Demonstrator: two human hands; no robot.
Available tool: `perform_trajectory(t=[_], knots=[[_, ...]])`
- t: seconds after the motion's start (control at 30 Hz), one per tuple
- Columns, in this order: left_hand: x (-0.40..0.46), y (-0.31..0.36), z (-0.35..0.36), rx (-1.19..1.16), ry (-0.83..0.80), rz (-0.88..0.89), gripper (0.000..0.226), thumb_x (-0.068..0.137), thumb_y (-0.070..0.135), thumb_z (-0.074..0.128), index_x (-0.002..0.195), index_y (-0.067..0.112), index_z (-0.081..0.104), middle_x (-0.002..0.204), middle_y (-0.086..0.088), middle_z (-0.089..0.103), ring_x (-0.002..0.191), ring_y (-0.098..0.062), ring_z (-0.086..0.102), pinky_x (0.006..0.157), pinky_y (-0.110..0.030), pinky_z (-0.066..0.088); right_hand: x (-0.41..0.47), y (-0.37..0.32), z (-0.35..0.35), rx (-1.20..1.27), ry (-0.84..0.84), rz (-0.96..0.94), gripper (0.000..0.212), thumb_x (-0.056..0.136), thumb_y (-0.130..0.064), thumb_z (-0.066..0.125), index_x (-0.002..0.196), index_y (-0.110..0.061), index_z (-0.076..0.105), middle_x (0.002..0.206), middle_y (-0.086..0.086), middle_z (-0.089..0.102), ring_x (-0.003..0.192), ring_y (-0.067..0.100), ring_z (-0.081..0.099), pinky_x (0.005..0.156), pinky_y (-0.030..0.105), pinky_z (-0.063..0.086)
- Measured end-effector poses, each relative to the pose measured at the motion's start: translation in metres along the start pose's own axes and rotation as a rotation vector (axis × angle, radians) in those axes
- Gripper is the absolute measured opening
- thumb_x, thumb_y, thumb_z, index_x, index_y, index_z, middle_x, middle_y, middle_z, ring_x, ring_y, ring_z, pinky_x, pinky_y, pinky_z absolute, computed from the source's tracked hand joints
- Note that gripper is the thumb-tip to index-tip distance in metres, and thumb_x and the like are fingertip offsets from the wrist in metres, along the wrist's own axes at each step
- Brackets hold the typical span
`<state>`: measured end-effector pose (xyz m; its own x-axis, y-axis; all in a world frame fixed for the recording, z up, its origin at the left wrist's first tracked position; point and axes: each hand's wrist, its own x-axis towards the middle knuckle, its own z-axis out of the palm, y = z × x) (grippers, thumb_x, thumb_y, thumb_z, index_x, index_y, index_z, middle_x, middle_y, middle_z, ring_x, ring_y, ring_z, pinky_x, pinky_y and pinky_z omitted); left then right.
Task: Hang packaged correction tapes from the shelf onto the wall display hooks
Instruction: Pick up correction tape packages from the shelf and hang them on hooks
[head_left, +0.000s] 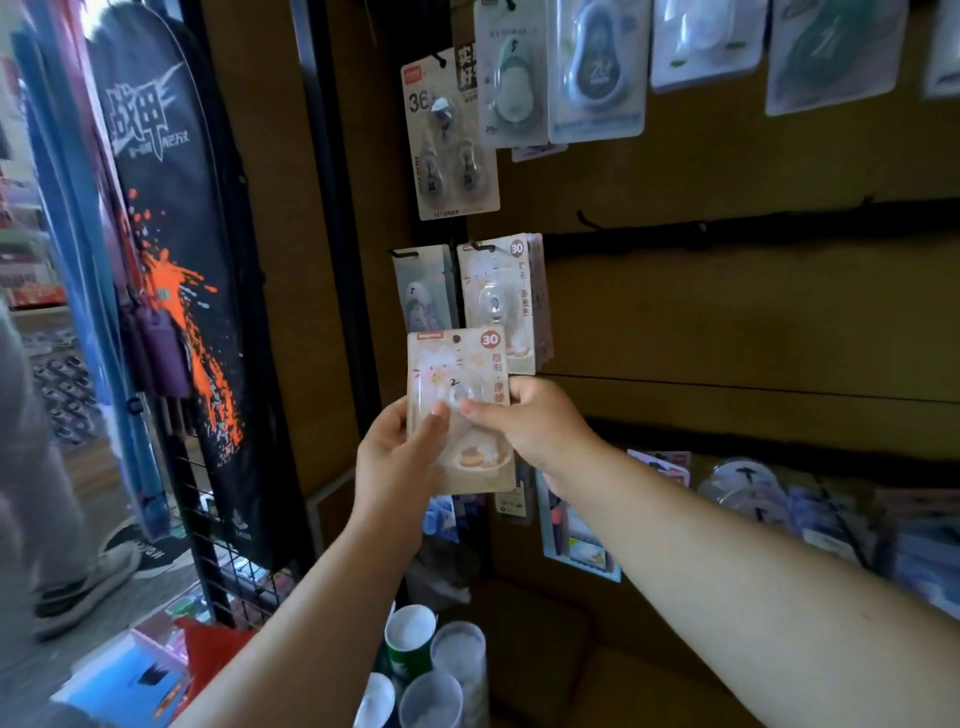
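Gripping one packaged correction tape (460, 410) between them, the left hand (397, 452) pinches its left edge and the right hand (530, 423) its right edge, fingers curled. At 12 o'clock hangs a matching stack (506, 304) on a hook (480, 247); bare wall panel (727, 322) lies at 3 o'clock.

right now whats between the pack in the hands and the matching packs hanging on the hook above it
Nothing separate. In the head view the held pack, gripped by the left hand and right hand, overlaps the lower edge of the hanging matching packs; no gap shows.
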<state>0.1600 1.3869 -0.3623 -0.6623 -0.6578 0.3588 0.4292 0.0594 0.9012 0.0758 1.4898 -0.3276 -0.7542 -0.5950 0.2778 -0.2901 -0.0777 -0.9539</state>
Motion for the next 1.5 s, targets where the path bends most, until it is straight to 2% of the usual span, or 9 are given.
perform_trajectory(t=[0.13,0.27,0.33,0.53,1.0,1.1,1.23,1.37,1.5], knots=[[0.003,0.005,0.003,0.051,0.014,0.028,0.026,0.099,0.034,0.053,0.107,0.015,0.068,0.085,-0.003,0.075,0.07,-0.017,0.07,0.055,-0.026,0.054,0.011,-0.018,-0.003,-0.101,0.071,-0.087,0.026,0.082,-0.021,0.074,0.103,-0.007,0.066,0.099,0.008,0.072,0.088,0.024,0.072,0.078,0.045,0.06],[0.005,0.003,0.004,0.025,0.027,-0.02,0.03,0.104,0.034,0.041,0.106,0.014,0.064,0.067,-0.004,0.067,0.048,-0.012,0.059,0.043,-0.021,0.045,0.028,-0.046,-0.008,-0.067,0.173,-0.167,0.032,0.082,-0.02,0.073,0.109,-0.005,0.065,0.105,0.008,0.071,0.092,0.022,0.07,0.076,0.037,0.059],[0.004,0.001,0.005,0.01,0.021,-0.034,0.026,0.104,0.032,0.042,0.108,0.017,0.062,0.064,-0.004,0.066,0.047,-0.011,0.058,0.044,-0.021,0.044,0.038,-0.058,-0.009,-0.034,0.186,-0.175,0.029,0.083,-0.017,0.073,0.109,-0.005,0.066,0.105,0.007,0.071,0.088,0.02,0.07,0.069,0.031,0.059],[0.003,-0.007,0.004,-0.011,0.008,-0.06,0.025,0.104,0.03,0.041,0.108,0.014,0.06,0.059,-0.004,0.065,0.048,-0.014,0.057,0.045,-0.022,0.043,0.064,-0.06,-0.006,-0.138,0.242,-0.127,0.034,0.081,-0.028,0.075,0.108,-0.01,0.067,0.105,0.005,0.071,0.094,0.023,0.069,0.087,0.041,0.057],[0.004,-0.027,0.005,0.004,0.029,-0.096,0.027,0.104,0.027,0.04,0.106,0.01,0.06,0.056,-0.003,0.062,0.042,-0.01,0.054,0.039,-0.017,0.042,0.096,-0.052,-0.014,-0.271,0.408,0.025,0.044,0.08,-0.038,0.074,0.11,-0.009,0.062,0.104,0.006,0.068,0.088,0.027,0.069,0.072,0.037,0.059],[0.005,-0.032,0.005,0.026,0.033,-0.103,0.028,0.104,0.028,0.04,0.103,0.011,0.062,0.061,-0.007,0.062,0.045,-0.011,0.055,0.04,-0.018,0.042,0.096,-0.048,-0.017,-0.352,0.414,0.027,0.041,0.082,-0.04,0.071,0.105,-0.007,0.059,0.102,0.007,0.065,0.093,0.026,0.066,0.06,0.029,0.048],[0.004,-0.036,0.007,0.047,0.036,-0.108,0.027,0.104,0.028,0.04,0.099,0.013,0.062,0.061,-0.006,0.062,0.045,-0.011,0.055,0.04,-0.019,0.043,0.091,-0.037,-0.02,-0.422,0.403,0.059,0.056,0.083,-0.046,0.068,0.118,-0.003,0.055,0.115,0.01,0.063,0.1,0.03,0.064,0.066,0.031,0.045],[-0.001,-0.038,0.013,0.061,0.034,-0.116,0.028,0.104,0.028,0.041,0.098,0.012,0.063,0.06,-0.006,0.062,0.046,-0.012,0.055,0.041,-0.021,0.044,0.078,-0.019,-0.027,-0.42,0.367,0.091,0.057,0.083,-0.046,0.067,0.117,-0.002,0.056,0.102,0.006,0.066,0.078,0.028,0.069,0.061,0.032,0.058],[-0.009,-0.04,0.021,0.076,0.025,-0.14,0.029,0.104,0.029,0.041,0.095,0.013,0.063,0.06,-0.006,0.062,0.047,-0.013,0.053,0.041,-0.02,0.044,0.056,-0.001,-0.038,-0.352,0.315,0.109,0.042,0.084,-0.046,0.066,0.095,-0.005,0.064,0.085,0.008,0.07,0.068,0.023,0.066,0.066,0.034,0.058]])
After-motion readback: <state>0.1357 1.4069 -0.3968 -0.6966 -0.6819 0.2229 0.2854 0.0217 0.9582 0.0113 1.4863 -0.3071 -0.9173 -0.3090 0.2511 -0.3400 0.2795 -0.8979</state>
